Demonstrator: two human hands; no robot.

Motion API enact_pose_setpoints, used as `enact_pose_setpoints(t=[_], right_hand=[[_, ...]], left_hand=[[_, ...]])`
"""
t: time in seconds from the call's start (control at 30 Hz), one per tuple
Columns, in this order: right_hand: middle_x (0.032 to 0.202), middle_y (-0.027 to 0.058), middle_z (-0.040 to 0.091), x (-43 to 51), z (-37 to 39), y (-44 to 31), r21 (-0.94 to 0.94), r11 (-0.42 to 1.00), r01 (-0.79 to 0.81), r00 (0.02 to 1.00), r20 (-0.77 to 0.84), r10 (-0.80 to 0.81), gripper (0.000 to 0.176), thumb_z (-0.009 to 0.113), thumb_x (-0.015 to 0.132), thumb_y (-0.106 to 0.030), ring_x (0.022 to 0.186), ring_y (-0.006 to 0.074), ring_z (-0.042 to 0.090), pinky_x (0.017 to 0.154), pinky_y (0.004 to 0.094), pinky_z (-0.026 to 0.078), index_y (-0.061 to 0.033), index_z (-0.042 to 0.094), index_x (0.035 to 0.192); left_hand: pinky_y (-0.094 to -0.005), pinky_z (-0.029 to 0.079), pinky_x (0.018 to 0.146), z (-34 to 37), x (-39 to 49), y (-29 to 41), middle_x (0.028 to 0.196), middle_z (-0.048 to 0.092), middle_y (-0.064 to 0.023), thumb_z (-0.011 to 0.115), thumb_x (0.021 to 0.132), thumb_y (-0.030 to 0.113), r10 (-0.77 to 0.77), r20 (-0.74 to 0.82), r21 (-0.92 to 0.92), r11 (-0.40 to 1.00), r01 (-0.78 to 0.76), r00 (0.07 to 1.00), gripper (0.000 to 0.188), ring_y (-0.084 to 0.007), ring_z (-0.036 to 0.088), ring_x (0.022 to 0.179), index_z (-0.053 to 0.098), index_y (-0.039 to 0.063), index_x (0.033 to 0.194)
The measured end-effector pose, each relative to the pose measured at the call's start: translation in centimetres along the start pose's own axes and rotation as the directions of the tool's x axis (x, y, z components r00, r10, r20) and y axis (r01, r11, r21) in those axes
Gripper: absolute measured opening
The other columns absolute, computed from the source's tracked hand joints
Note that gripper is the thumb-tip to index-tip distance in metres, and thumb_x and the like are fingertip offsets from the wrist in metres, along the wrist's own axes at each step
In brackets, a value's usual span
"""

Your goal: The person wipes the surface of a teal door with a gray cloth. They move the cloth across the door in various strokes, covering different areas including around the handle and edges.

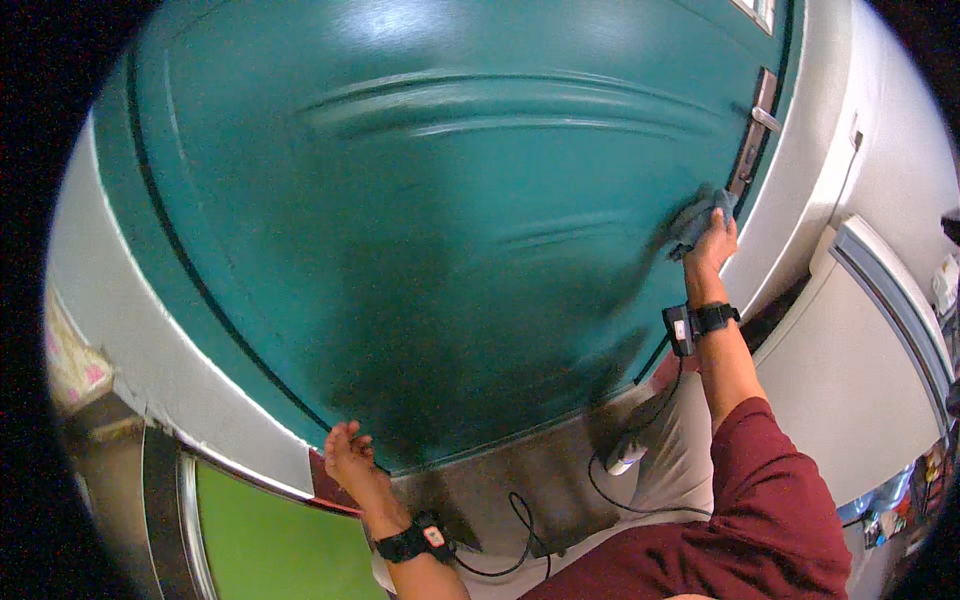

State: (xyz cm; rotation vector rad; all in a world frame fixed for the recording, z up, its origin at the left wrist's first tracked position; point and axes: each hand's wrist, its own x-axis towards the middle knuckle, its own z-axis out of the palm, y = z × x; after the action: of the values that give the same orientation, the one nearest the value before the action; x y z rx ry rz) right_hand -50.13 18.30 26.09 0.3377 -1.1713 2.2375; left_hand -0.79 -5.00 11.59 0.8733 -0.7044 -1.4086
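A grey-blue cloth [694, 217] is bunched in my right hand [716, 241], against the right side of a green panelled door [420, 195]. Just above the cloth is the door's metal lock plate [750, 142] with its lever handle [766, 118]. My left hand [350, 457] holds nothing; its fingers are loosely curled and apart, near the door's lower left edge. Whether that hand touches the door frame I cannot tell. Each wrist wears a black strapped device, the right one [680, 330] and the left one [431, 536], with a cable attached.
A white cabinet or appliance [855, 360] stands close on the right, with assorted items beyond it. At lower left is a bright green panel [277, 532] with a metal edge. Black cable [517, 517] loops near my legs above the brown floor [510, 465].
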Motion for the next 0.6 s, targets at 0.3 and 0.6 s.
enact_pose_setpoints(t=[0.3, 0.6], right_hand=[[0.096, 0.0183, 0.058, 4.3, 3.7, 0.8, -0.350, 0.880, 0.322, 0.946, 0.086, -0.311, 0.042, 0.053, 0.087, -0.031, 0.087, 0.0287, 0.053, 0.081, 0.0377, 0.041, 0.0010, 0.059, 0.113], [0.099, 0.0163, 0.042, 2.8, 6.7, -1.5, -0.451, 0.663, 0.598, 0.799, 0.264, -0.540, 0.043, 0.050, 0.087, -0.032, 0.092, 0.0294, 0.045, 0.086, 0.0376, 0.038, -0.0054, 0.056, 0.121]], left_hand=[[-0.0208, 0.035, 0.053, -0.5, 0.5, -0.3, 0.084, 0.062, -0.0028, 0.058, 0.086, 0.022, 0.014, -0.005, 0.063, 0.998, -0.013, 1.000, 0.016, -0.0104, 0.052, 0.061, 0.058, 0.009, 0.094], [-0.0200, 0.035, 0.052, 1.7, -0.3, -0.9, 0.083, 0.063, -0.0033, 0.057, 0.086, 0.019, -0.057, 0.056, 0.046, 0.997, 0.055, 0.997, 0.013, -0.0091, 0.054, 0.059, 0.058, 0.009, 0.093]])
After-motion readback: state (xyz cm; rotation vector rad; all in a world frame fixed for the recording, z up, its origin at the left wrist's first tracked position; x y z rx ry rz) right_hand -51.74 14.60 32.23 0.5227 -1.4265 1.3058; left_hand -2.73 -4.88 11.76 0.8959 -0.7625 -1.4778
